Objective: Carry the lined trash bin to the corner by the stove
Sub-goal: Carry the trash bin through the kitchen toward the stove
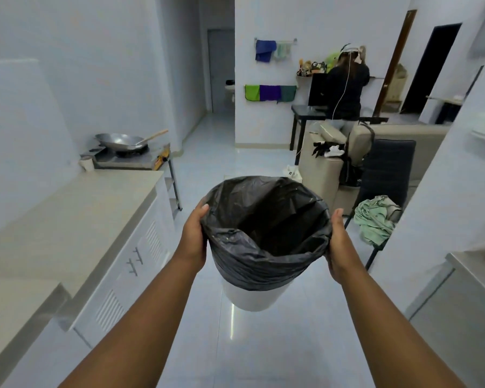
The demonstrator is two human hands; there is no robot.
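1. Right now I see the trash bin [254,296], white with a black liner [266,233] folded over its rim, held up off the floor [235,345] in mid-air, upright, in the aisle.
2. My left hand [193,236] presses on the bin's left rim, its grip clamped on the liner-covered edge, thumb on top.
3. My right hand [340,247] clamps the right rim the same way.
4. Ahead on the left, past the tabletop [76,208], the stove [123,159] carries a wok [119,141], well apart from the bin.
5. A person [346,88] stands far off by a dark table.
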